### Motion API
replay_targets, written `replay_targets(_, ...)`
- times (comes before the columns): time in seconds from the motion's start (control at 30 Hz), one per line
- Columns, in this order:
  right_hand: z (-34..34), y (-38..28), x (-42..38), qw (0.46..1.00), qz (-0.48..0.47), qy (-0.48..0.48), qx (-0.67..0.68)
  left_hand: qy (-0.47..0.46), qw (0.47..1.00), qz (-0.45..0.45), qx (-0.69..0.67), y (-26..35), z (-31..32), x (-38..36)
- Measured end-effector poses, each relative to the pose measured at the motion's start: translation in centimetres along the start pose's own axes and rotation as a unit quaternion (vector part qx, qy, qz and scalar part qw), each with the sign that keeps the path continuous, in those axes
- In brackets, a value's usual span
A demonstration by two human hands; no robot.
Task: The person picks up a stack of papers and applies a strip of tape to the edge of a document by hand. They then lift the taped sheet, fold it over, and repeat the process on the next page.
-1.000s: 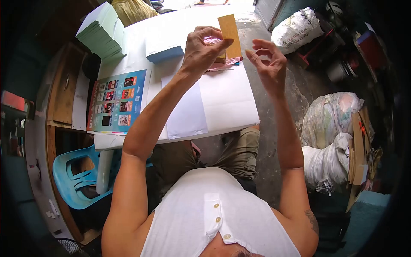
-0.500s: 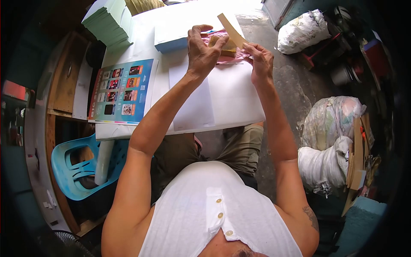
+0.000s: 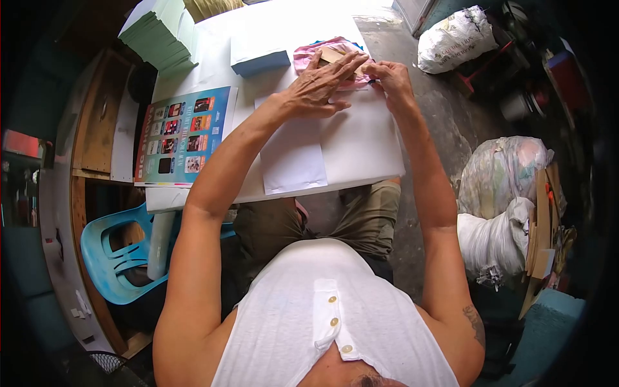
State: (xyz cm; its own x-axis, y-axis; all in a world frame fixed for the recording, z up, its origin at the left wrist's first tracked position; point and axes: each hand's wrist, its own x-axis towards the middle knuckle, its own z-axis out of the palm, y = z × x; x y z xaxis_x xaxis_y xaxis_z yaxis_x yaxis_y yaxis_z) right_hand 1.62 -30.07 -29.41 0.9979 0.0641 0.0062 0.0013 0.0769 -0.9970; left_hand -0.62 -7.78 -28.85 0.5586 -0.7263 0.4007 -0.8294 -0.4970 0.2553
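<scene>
My left hand (image 3: 320, 87) lies palm down with its fingers spread, over the folded pink cloth (image 3: 306, 57) at the table's far right. A flat tan strip (image 3: 331, 55) rests on the cloth, partly covered by those fingers. Beneath the hand, the brown block is mostly hidden. At the cloth's right edge, my right hand (image 3: 394, 80) has its fingertips pinched together. A small dark bit shows by them, but what they hold cannot be made out. White sheets (image 3: 293, 158) lie in front of me, below my left hand.
A white-topped, blue-sided paper stack (image 3: 261, 61) stands left of the cloth. Tall pale green stacks (image 3: 161, 39) and a printed poster sheet (image 3: 184, 138) occupy the table's left side. A blue plastic chair (image 3: 119, 251) is below left. Filled sacks (image 3: 458, 42) sit on the floor at right.
The tan strip, raised upright between my hands before, now lies on the cloth. My left hand has turned flat over it, covering the block. My right hand stays near the cloth's right edge.
</scene>
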Motion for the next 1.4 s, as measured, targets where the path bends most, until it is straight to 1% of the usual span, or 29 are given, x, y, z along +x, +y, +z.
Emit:
replay_targets(0.03,0.1,0.1,-0.1,1.000,-0.014,0.006,0.008,0.000,1.000,0.001,0.001,-0.2,0.0,0.0)
replay_targets(0.13,-0.3,0.2,-0.2,1.000,0.009,-0.007,-0.014,0.009,1.000,0.006,0.007,-0.5,0.3,0.0)
replay_targets(0.27,-0.1,0.3,-1.2,0.998,-0.032,0.055,-0.022,0.023,0.999,0.002,0.043,-1.0,0.5,-0.2)
replay_targets(0.37,-0.9,0.1,-2.2,0.994,-0.057,0.091,-0.033,0.004,0.999,-0.026,0.034,-0.9,0.0,-0.3)
replay_targets(0.43,-0.9,-0.9,-3.5,0.989,-0.079,0.125,-0.024,0.001,0.999,-0.018,0.050,-0.8,-0.2,-0.4)
replay_targets(0.6,-2.9,-1.7,-5.0,0.984,-0.085,0.140,-0.073,0.019,0.999,-0.015,0.029,-1.0,-0.5,-0.1)
replay_targets(0.63,-3.5,-2.3,-5.4,0.983,-0.082,0.139,-0.088,0.030,0.999,-0.017,0.031,-1.0,-0.7,-0.3)
replay_targets(0.73,-4.8,-3.8,-7.0,0.977,-0.118,0.132,-0.120,0.108,0.988,-0.095,-0.047,-1.1,-1.3,-0.7)
replay_targets(0.77,-5.3,-4.1,-7.7,0.977,-0.125,0.116,-0.132,0.141,0.979,-0.131,-0.072,-1.7,-1.0,-0.7)
replay_targets(0.87,-6.4,-5.2,-9.4,0.967,-0.166,0.082,-0.174,0.138,0.963,-0.217,-0.077,-2.0,-0.5,-1.0)
replay_targets(0.9,-6.6,-5.5,-10.0,0.972,-0.162,0.067,-0.158,0.115,0.966,-0.223,-0.066,-1.8,-0.3,-1.2)
replay_targets(0.93,-6.5,-5.8,-10.7,0.969,-0.169,0.060,-0.168,0.136,0.952,-0.252,-0.105,-1.7,0.3,-1.1)
replay_targets(1.0,-6.1,-6.7,-12.3,0.964,-0.185,0.046,-0.186,0.119,0.959,-0.237,-0.096,-2.3,0.9,-0.9)
replay_targets(1.03,-5.6,-7.0,-13.1,0.966,-0.180,0.039,-0.182,0.044,0.951,-0.255,-0.169,-1.1,-0.6,-0.6)
replay_targets(1.07,-5.3,-7.4,-13.8,0.964,-0.186,0.027,-0.186,0.050,0.955,-0.254,-0.145,-1.3,0.0,-0.7)
replay_targets(1.13,-4.6,-7.9,-15.0,0.961,-0.197,-0.001,-0.194,0.024,0.965,-0.239,-0.107,-2.2,0.4,-0.7)
replay_targets(1.17,-4.4,-8.0,-15.7,0.963,-0.203,-0.032,-0.176,0.027,0.959,-0.254,-0.121,-2.0,0.4,-1.2)
replay_targets(1.2,-4.2,-8.2,-16.4,0.962,-0.197,-0.059,-0.182,0.030,0.954,-0.268,-0.134,-0.5,-1.2,-1.3)
replay_targets(1.23,-4.0,-8.6,-17.1,0.959,-0.194,-0.085,-0.188,0.038,0.950,-0.253,-0.178,1.6,-3.5,-1.8)
replay_targets(1.27,-3.7,-8.9,-17.9,0.956,-0.192,-0.108,-0.193,0.066,0.966,-0.233,-0.094,3.1,-4.6,-3.0)
replay_targets(1.3,-3.1,-9.3,-18.9,0.960,-0.164,-0.131,-0.185,0.092,0.973,-0.210,-0.010,4.6,-5.6,-4.3)
replay_targets(1.33,-2.9,-9.2,-19.7,0.954,-0.161,-0.162,-0.194,0.108,0.979,-0.171,0.035,7.8,-7.4,-5.8)
replay_targets(1.37,-2.8,-9.1,-20.2,0.947,-0.157,-0.193,-0.203,0.125,0.980,-0.131,0.080,9.7,-8.8,-7.3)
replay_targets(1.4,-2.6,-9.0,-20.6,0.939,-0.153,-0.225,-0.212,0.124,0.989,-0.047,0.059,8.9,-7.5,-10.1)
